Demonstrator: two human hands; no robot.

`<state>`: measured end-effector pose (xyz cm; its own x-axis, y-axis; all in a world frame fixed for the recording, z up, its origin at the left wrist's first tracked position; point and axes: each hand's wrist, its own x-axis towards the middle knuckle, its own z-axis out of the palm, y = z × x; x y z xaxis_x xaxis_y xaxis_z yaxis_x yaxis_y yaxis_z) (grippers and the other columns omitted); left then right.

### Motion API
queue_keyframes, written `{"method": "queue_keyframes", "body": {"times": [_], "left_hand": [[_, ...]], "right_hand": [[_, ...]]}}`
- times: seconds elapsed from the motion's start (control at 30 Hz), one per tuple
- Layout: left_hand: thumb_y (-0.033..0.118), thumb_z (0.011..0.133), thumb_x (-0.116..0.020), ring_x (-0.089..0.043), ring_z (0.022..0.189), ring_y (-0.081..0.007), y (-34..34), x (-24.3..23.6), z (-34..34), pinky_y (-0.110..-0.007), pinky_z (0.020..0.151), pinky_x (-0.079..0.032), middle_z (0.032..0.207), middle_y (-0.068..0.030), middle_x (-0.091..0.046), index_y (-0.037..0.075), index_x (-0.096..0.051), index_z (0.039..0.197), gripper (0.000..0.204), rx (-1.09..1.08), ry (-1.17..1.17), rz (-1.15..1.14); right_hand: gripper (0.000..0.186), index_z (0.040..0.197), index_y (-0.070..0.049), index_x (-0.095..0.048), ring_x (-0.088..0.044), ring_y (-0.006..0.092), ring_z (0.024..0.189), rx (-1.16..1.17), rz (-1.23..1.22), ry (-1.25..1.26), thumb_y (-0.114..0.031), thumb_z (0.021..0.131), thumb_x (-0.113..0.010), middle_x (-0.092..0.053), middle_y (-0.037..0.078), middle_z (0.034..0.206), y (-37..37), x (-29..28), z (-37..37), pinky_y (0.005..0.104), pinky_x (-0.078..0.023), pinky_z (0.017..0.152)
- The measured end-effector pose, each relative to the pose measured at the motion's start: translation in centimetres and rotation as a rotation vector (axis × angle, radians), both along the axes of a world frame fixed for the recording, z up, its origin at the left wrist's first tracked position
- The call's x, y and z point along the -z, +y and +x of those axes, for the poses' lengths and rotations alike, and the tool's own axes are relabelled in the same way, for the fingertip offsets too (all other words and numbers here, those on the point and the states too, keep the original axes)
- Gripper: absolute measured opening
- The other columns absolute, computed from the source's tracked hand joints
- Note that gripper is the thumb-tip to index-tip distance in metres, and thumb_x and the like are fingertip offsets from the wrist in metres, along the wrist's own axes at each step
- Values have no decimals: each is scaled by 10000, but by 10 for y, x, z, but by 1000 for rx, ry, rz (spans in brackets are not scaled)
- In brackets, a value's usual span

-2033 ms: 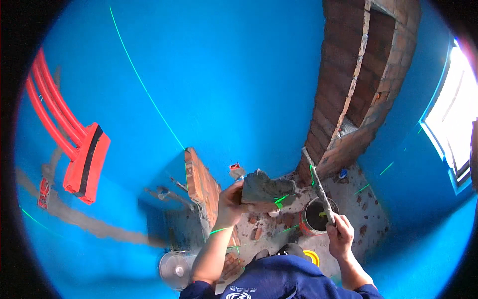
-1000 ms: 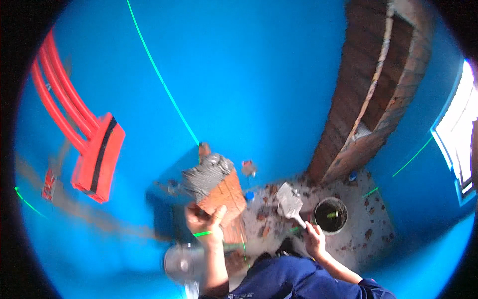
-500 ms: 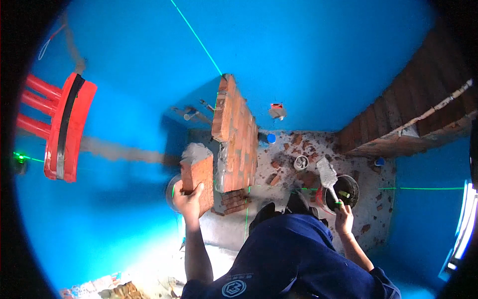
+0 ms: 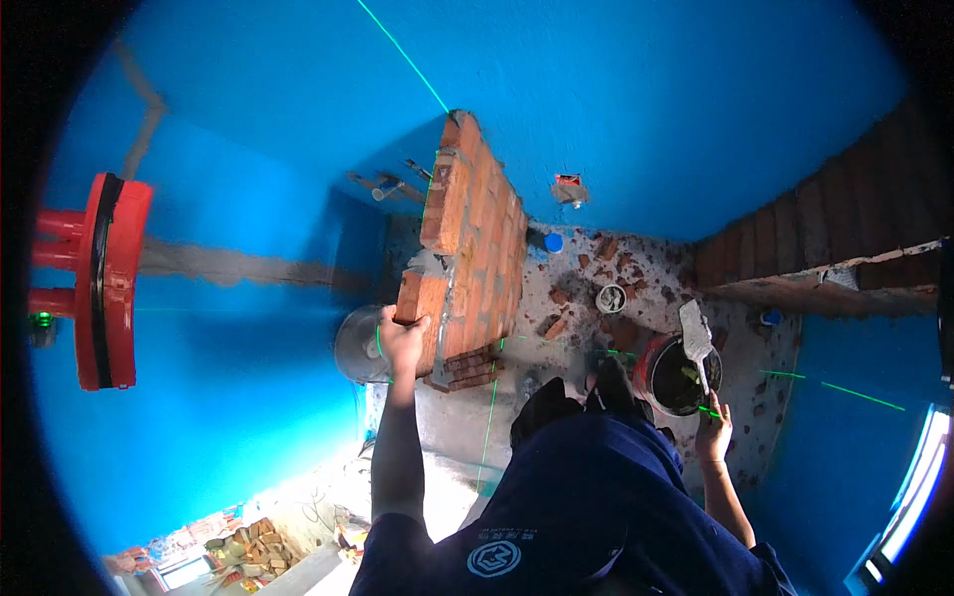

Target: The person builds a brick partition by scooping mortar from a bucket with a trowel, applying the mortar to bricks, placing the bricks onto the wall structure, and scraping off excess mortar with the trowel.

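Observation:
My left hand grips an orange brick by its near part. The brick lies against the near end of a brick wall, below its upper course, with grey mortar at its far end. Whether it rests fully on the course beneath, I cannot tell. My right hand is closed round the handle of a trowel, whose blade carries grey mortar. That trowel is held over the rim of a bucket with dark contents.
Behind my left hand stands a round grey container. Stacked bricks lie at the wall's foot. A white pot, a blue cap and brick rubble cover the floor ahead. Red pipes with a curved red piece project at left.
My left hand has moved the brick away from me and right, up against the wall's end. The trowel stays in my right hand by the bucket. The view has shifted slightly.

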<state>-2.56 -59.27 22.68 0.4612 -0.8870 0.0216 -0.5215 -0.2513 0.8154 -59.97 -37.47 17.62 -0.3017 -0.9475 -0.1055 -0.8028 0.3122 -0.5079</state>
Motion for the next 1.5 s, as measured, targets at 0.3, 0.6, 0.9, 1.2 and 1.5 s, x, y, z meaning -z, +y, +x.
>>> {"method": "queue_keyframes", "body": {"times": [0.3, 0.6, 0.9, 1.2, 1.5], "left_hand": [[95, 607, -831, -678, 838, -242, -18, 12, -6, -357, 757, -515, 919, -124, -703, 31, -567, 968, 452, 30, -154, 36], [136, 602, -855, -686, 809, -252, -26, 22, -4, -361, 727, -524, 892, -139, -706, 25, -578, 939, 450, 4, -215, 87], [141, 604, -863, -688, 822, -243, -24, 20, -7, -354, 735, -525, 901, -139, -708, 16, -578, 948, 464, 3, -232, 51], [184, 605, -860, -687, 819, -293, -25, 25, -6, -375, 734, -525, 889, -151, -703, 26, -576, 945, 470, 11, -264, 24], [211, 595, -861, -680, 828, -319, -27, 38, 0, -390, 725, -525, 907, -157, -698, 35, -582, 968, 498, 4, -261, 25]], "right_hand": [[390, 1305, -83, -569, -610, 351, 757, 85, 47, -90, -74, 915, -571, -563, 198, 904, 3, -23, 29, 410, -515, 699], [442, 1308, -89, -558, -550, 336, 707, 125, -6, -105, -35, 870, -592, -519, 168, 827, 32, -7, 60, 400, -458, 623], [400, 1269, -90, -591, -576, 311, 717, 189, -15, -132, -55, 872, -618, -552, 158, 817, 56, 6, 89, 379, -476, 645], [382, 1266, -73, -586, -594, 331, 745, 247, 58, -100, -73, 884, -609, -576, 170, 851, 56, 2, 89, 384, -483, 667], [373, 1268, -49, -578, -613, 311, 751, 216, 55, -110, -73, 896, -588, -582, 166, 844, 53, 1, 84, 376, -488, 663]]}}
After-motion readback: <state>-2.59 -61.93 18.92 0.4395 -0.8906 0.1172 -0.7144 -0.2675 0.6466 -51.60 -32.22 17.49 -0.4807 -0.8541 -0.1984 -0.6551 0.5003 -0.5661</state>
